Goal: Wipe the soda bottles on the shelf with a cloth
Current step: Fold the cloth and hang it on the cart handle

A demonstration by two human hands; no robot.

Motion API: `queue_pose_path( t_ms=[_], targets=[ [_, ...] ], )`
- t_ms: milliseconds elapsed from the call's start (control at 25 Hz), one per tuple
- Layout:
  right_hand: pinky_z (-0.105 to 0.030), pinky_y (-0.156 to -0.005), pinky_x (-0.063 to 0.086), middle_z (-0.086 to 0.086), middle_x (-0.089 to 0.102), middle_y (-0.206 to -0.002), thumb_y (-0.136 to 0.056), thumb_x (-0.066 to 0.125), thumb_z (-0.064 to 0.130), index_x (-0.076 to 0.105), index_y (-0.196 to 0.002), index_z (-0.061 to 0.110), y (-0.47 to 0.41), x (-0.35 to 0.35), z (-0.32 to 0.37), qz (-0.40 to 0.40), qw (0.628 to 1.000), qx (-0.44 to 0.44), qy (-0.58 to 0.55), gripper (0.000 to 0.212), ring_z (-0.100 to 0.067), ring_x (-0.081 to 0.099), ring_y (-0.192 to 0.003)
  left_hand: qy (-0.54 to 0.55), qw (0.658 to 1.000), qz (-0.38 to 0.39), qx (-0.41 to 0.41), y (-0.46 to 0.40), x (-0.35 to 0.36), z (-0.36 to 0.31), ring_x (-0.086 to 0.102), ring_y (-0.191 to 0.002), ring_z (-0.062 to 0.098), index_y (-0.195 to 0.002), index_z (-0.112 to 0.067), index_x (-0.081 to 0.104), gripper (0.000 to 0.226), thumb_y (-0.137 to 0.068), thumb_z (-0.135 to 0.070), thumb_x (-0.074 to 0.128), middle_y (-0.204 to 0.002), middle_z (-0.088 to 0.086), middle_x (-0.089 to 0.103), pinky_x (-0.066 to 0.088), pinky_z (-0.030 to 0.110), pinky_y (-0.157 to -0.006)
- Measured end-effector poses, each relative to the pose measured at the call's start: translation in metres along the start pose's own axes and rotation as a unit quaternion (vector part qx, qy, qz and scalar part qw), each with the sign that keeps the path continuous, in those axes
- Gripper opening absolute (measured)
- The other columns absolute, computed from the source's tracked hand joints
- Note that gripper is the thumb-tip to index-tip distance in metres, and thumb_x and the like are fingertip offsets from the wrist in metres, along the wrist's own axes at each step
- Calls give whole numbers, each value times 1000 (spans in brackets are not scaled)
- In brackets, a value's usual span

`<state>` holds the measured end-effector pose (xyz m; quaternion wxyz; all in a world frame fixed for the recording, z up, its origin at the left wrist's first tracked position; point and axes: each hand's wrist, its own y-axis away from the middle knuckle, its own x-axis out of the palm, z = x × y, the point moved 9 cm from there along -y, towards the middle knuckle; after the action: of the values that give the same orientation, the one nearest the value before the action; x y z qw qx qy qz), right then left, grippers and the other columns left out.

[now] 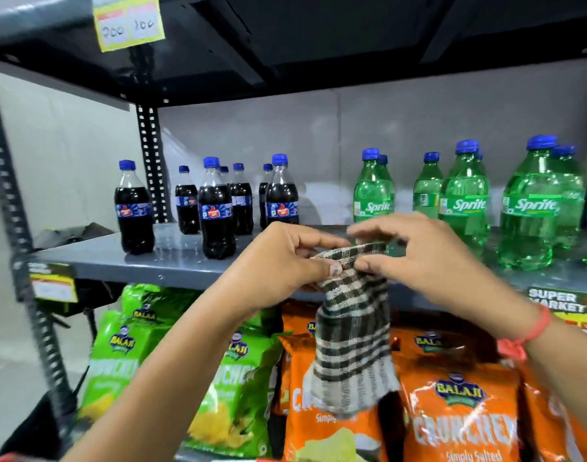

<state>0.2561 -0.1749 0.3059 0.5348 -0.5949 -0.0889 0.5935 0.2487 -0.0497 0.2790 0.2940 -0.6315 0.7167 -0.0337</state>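
A checked dark-and-cream cloth [352, 331] hangs down in front of the grey shelf [172, 258]. My left hand [278, 265] pinches its top edge from the left, and my right hand [418, 258] pinches the same edge from the right, fingers partly spread. Several dark cola bottles [215, 208] with blue caps stand on the left half of the shelf. Several green Sprite bottles [528, 208] with blue caps stand on the right half. Neither hand touches a bottle.
Green [232, 388] and orange [458, 425] chip bags fill the shelf below. A perforated black upright [150, 161] stands behind the cola bottles, another at far left [25, 261]. A yellow price tag [128, 21] hangs from the upper shelf. A supermarket label [558, 303] sits on the shelf's front edge.
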Motion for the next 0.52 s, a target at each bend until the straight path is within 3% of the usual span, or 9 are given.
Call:
queue_pose_path(
  t_ms=[120, 200, 240, 320, 400, 520],
  targets=[
    [-9, -52, 33, 15, 63, -62, -64, 76, 19, 65, -65, 33, -7, 23, 7, 116, 992, -33, -30, 18, 4, 51, -59, -48, 996, -63, -47, 26, -3, 9, 60, -63, 8, -88, -17, 71, 24, -76, 1, 63, -74, 5, 72, 53, 19, -59],
    [-7, -50, 33, 18, 57, -57, -65, 75, 18, 67, -67, 29, -2, 33, 17, 149, 985, -82, -26, 14, 8, 50, -57, -81, 987, -117, -77, 46, -4, 14, 59, -59, 7, -80, -17, 72, 16, -75, -3, 65, -70, 5, 72, 52, 23, -59],
    [-8, -53, 34, 19, 54, -57, -65, 75, 17, 68, -69, 26, 0, 35, 23, 148, 983, -108, -25, 12, 7, 50, -57, -100, 981, -141, -91, 55, -4, 17, 58, -60, 10, -77, -18, 72, 13, -74, -6, 67, -72, 9, 73, 53, 31, -64],
    [-26, -59, 45, 18, 49, -60, -66, 74, 17, 68, -72, 25, 8, 37, 33, 143, 977, -154, -31, 12, -2, 52, -63, -152, 961, -202, -114, 75, -3, 18, 57, -60, 14, -71, -19, 70, 7, -71, -12, 70, -75, 17, 73, 53, 43, -69],
    [-35, -63, 46, 17, 49, -64, -68, 72, 18, 64, -73, 27, 21, 42, 40, 167, 967, -187, -53, 13, -10, 52, -70, -221, 934, -257, -114, 96, 3, 12, 55, -58, 14, -69, -22, 68, 7, -70, -16, 72, -73, 9, 73, 50, 35, -66],
    [-34, -65, 41, 17, 46, -68, -71, 70, 19, 55, -78, 30, 46, 58, 50, 218, 947, -222, -81, 20, -9, 45, -73, -308, 891, -314, -114, 131, 16, 1, 51, -50, 14, -73, -29, 66, 10, -71, -21, 71, -65, 0, 69, 44, 23, -53]
  ],
)
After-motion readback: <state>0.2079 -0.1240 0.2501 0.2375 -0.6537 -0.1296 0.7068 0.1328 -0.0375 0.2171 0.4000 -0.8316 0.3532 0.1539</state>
